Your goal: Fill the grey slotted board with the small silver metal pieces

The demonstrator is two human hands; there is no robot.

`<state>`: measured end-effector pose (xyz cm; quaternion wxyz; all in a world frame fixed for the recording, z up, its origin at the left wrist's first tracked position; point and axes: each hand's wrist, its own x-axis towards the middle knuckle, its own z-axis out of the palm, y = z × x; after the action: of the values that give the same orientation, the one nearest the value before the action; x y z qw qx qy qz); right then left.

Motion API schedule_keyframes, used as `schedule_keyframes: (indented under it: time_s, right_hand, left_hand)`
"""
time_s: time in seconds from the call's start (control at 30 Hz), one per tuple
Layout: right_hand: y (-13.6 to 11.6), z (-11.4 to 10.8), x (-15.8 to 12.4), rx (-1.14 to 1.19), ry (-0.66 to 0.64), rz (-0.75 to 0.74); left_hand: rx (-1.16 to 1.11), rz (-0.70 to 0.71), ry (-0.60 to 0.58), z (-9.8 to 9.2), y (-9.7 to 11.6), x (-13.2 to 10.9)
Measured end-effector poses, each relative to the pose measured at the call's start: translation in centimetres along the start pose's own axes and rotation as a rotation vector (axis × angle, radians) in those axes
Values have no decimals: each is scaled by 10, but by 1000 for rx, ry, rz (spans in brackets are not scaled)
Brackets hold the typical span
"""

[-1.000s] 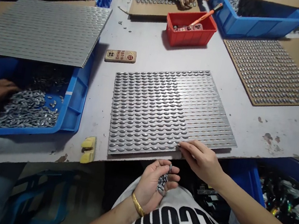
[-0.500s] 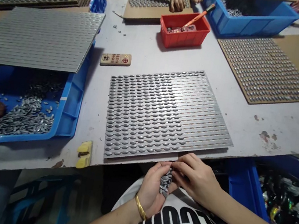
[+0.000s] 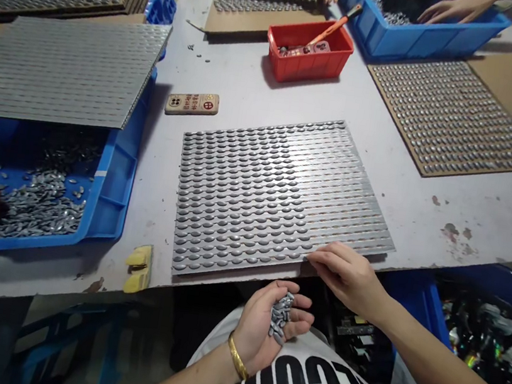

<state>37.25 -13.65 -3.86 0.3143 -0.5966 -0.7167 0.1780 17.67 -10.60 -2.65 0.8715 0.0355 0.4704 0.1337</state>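
Note:
A grey board (image 3: 341, 197) with grooved rows lies on the table in front of me; small grey oval pieces (image 3: 236, 195) fill its left part and a strip along the top edge. My left hand (image 3: 265, 327), palm up below the board, cups a heap of loose grey pieces (image 3: 280, 316) with its fingers curled round them. At the board's front edge, near the end of the lowest filled row, my right hand (image 3: 348, 278) has its fingertips pinched together; whatever they hold is too small to make out.
Blue bins stand at the left (image 3: 107, 196), back right (image 3: 429, 41) and lower right (image 3: 423, 292). A red bin (image 3: 307, 62) holds an orange-handled tool. Other people's hands work at the left and the back. A wooden block (image 3: 192, 103) and a yellow object (image 3: 138, 267) lie left of the board.
My right hand has left the left palm and moved up to the board's front edge. The left hand's fingers have spread more. Another person's hand now reaches into the back right bin.

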Motion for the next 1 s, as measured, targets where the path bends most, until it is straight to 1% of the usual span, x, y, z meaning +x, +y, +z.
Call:
schedule_keyframes:
  time_s: [0.2,0.33,0.4,0.47,0.6,0.67,0.7,0.73,0.77,0.8,0.83,0.87,0.93,1.0]
  right_hand:
    - [3,0,7,-189,-64,-15]
    - [2,-1,9,-262,-50,-54]
    - [3,0,10,-267,-41,-68]
    - [5,1,9,-252,-44,-62]
    - [4,1,8,-151,-56,-52]
    - [2,-4,7,-67,-16,-49]
    - [3,-9,7,-39,36,-36]
    - [5,-15,5,-30,110,-10]
    - [10,-21,4,-43,195,34]
    - [17,-29,2,-72,279,92]
    - [27,-36,-1,-109,346,170]
    - [39,-42,-3,-146,383,264]
    - [65,-53,-9,-152,418,487]
    - [86,-59,-14,-2,393,701]
  left_hand:
    - [25,-55,13,-2,-2,5]
    - [-7,-82,-40,-2,-1,5]
    - [-23,-96,-64,1,2,3]
    - [-46,-85,-82,7,11,-2]
    - [-143,24,-167,26,44,-17]
    - [-247,164,-196,35,61,-23]
    - [-309,241,-191,38,67,-24]
    - [-365,296,-171,42,71,-23]
    - [-407,312,-143,44,74,-21]
    - [-431,293,-114,47,74,-18]
    - [-434,244,-97,50,72,-15]
    - [-428,193,-98,53,69,-11]
    - [-415,138,-164,58,63,-4]
    - [-373,117,-232,62,60,-1]
